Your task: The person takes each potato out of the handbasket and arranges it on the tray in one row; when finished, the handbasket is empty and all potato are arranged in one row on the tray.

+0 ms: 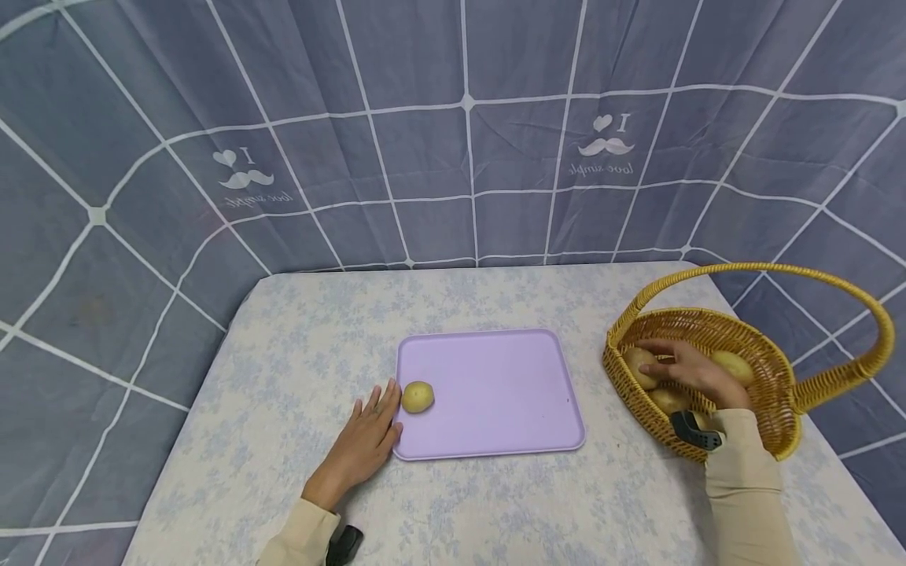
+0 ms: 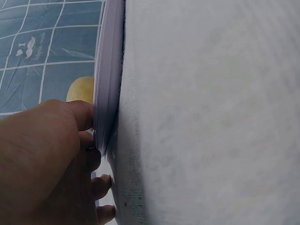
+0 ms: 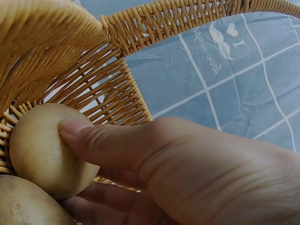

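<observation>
Potato [image 3: 44, 150] half hidden under right-hand fingers [image 3: 108, 140]

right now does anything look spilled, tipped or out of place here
Nothing stands out. The tray lies flat on the table with one potato on it beside the left hand; the basket sits upright while the right hand grips a potato inside.
</observation>
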Demonstrator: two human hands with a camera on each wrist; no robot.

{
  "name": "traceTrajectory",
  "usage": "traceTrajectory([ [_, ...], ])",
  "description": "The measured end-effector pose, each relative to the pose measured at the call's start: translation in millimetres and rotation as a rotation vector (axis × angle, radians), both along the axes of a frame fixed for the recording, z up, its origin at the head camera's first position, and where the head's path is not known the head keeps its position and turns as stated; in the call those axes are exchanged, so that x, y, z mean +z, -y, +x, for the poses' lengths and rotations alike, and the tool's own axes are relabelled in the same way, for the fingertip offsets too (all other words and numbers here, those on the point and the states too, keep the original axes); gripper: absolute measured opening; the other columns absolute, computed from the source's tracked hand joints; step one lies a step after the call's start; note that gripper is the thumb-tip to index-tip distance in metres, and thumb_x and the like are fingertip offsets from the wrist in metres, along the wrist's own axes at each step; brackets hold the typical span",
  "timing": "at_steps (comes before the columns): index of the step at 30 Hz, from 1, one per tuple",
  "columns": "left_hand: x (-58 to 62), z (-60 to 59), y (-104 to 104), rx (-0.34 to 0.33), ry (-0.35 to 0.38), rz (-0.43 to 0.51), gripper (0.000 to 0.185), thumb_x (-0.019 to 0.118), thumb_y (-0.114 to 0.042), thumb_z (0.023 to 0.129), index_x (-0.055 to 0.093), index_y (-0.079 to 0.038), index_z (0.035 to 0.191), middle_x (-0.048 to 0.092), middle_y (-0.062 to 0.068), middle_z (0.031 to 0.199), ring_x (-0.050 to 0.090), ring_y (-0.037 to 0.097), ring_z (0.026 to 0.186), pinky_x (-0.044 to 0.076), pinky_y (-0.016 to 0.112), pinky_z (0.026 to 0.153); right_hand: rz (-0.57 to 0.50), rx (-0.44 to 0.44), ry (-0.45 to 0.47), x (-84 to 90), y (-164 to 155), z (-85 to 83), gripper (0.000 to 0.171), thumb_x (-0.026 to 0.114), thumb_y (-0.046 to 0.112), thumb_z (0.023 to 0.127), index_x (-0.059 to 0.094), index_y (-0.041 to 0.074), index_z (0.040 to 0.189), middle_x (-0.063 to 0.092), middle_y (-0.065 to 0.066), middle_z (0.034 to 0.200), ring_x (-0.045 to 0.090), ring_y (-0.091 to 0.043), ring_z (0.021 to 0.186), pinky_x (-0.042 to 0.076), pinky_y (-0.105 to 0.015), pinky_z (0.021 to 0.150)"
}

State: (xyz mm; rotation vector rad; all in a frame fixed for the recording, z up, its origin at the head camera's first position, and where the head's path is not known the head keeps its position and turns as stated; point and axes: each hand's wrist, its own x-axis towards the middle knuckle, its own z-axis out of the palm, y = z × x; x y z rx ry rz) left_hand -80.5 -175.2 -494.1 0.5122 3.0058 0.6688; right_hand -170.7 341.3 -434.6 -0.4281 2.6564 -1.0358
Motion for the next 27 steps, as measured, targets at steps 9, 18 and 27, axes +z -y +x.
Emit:
traceTrajectory([
  [9,-1.2,-0.3,0.0,0.002,-0.007,-0.016,0.057,0.042,-0.027,0.094,0.017,-0.008,0.141,0.018,0.005,0.146,0.015,0.028,0.134,0.011,0.052,0.105,0.020,0.005,-0.046,2.8,0.0,0.6,0.050,0.057,0.021,0.087,0.043,-0.008,0.125,0.049,-0.028,0.119,0.048,-0.040,0.106,0.045,-0.033,0.079],
  [18,-1.1,0.4,-1.1,0.002,0.012,-0.007,0.057,0.041,-0.027,0.094,0.016,-0.009,0.142,0.017,0.004,0.146,0.013,0.027,0.134,0.010,0.052,0.105,0.013,-0.066,-0.157,16.8,-3.3,5.0,0.047,0.058,0.018,0.086,0.045,-0.002,0.126,0.049,-0.024,0.121,0.048,-0.038,0.106,0.044,-0.027,0.081],
  [27,-0.4,-0.5,-0.3,0.005,0.006,-0.013,0.057,0.041,-0.028,0.094,0.016,-0.009,0.142,0.017,0.004,0.146,0.013,0.027,0.134,0.010,0.051,0.106,-0.087,-0.224,-0.240,42.0,1.1,17.7,0.050,0.063,0.023,0.082,0.048,0.009,0.128,0.052,-0.010,0.120,0.052,0.002,0.095,0.042,-0.008,0.068],
])
